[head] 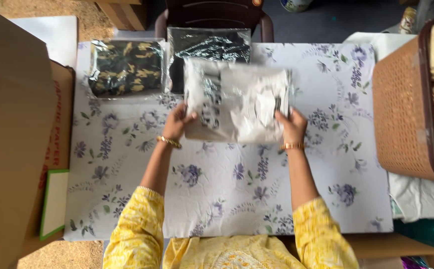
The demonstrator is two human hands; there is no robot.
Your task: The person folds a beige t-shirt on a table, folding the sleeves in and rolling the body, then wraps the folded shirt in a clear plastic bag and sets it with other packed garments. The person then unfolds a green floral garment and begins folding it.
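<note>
White garment packet (pixel 237 102), sealed in clear plastic, gripped at both side edges: left hand (pixel 177 122) and right hand (pixel 292 124) fingers curl closed around it above the floral worktop (pixel 227 189). Behind lie a camouflage packet (pixel 126 67) and a dark packet (pixel 209 45), seemingly partly overlapped. Wicker basket (pixel 403 109) at right.

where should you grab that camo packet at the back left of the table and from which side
Grip the camo packet by its near long edge, coming from the person's side: it lies flat, and its right edge sits tight against the black packet.
</note>
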